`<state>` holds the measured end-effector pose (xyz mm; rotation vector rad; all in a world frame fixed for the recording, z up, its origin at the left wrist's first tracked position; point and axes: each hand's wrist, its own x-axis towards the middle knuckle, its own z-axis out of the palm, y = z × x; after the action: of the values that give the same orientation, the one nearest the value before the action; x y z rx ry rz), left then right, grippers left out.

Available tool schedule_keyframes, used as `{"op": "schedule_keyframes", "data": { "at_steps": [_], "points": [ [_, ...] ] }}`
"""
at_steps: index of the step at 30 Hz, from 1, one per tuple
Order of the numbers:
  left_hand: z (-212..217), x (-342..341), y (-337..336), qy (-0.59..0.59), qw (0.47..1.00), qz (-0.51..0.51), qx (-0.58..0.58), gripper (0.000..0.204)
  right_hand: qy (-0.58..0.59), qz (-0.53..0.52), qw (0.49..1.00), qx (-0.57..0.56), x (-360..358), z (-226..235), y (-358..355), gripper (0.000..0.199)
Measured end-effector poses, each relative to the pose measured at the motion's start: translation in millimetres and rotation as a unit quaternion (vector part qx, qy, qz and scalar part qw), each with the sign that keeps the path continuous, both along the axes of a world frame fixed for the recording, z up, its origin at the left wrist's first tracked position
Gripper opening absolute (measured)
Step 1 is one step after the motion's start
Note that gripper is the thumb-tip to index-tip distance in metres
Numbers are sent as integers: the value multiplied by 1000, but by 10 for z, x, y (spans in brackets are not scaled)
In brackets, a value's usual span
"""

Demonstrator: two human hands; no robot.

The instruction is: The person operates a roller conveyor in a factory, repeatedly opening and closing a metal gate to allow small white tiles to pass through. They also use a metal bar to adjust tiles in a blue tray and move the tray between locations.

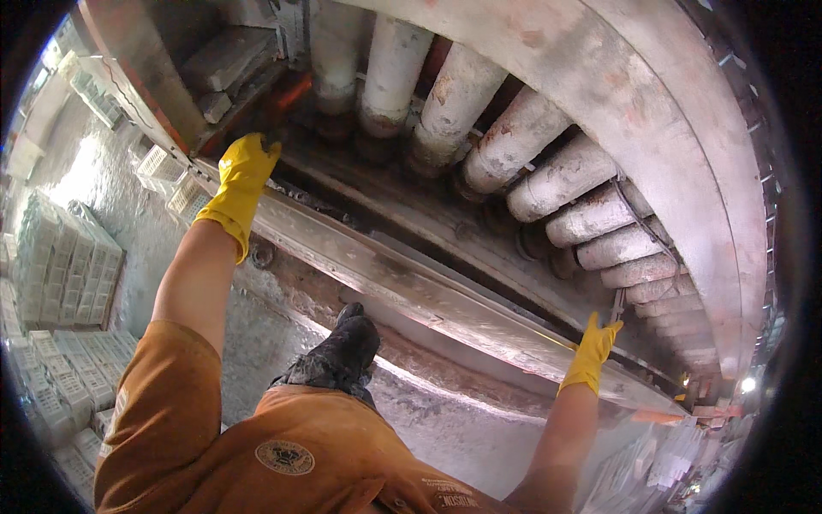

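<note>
A long, pale grey metal rail [402,278] is running diagonally across the view from upper left to lower right, in front of a row of thick, dusty whitish-grey pipes [514,141] that are curving away beneath a broad, worn concrete-coloured arch [651,111]. The left hand [247,163], wearing a yellow rubber glove, is reaching over the upper end of the rail, its fingers curling down onto the dark ledge behind it; how firmly it is gripping I cannot tell. The right hand [595,347], also in a yellow glove, is resting against the lower stretch of the rail with fingers extended upward and mostly open, closing on nothing visible. Between the arms, a dirty black boot [347,347] is pressing against the grimy wall just below the rail, and the orange work clothing [291,445] is filling the lower edge. Far to the left, stacks of pale plastic crates [64,265] are standing on a wet floor.
</note>
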<state>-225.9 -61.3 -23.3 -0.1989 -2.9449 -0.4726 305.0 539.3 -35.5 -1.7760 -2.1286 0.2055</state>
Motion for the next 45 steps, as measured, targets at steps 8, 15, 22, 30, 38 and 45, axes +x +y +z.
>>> {"op": "schedule_keyframes", "data": {
  "at_steps": [8,15,22,30,38,45],
  "points": [
    [-51,-116,70,7,1000,2,26,49,-29,4,999,22,-45,-23,79,96],
    [-22,225,-116,-23,999,11,21,56,-8,16,998,62,184,-33,-269,93],
    [-326,382,-354,40,998,-2,41,48,29,-12,999,5,367,-7,-541,90],
    [-462,457,-509,41,997,4,63,52,45,-2,999,-4,503,-176,-543,72],
    [-425,551,-535,41,998,12,40,55,63,-19,990,-123,431,-11,-732,52],
    [-555,638,-654,49,998,2,50,56,59,-29,992,-110,674,-294,-575,50]
  ]
}}
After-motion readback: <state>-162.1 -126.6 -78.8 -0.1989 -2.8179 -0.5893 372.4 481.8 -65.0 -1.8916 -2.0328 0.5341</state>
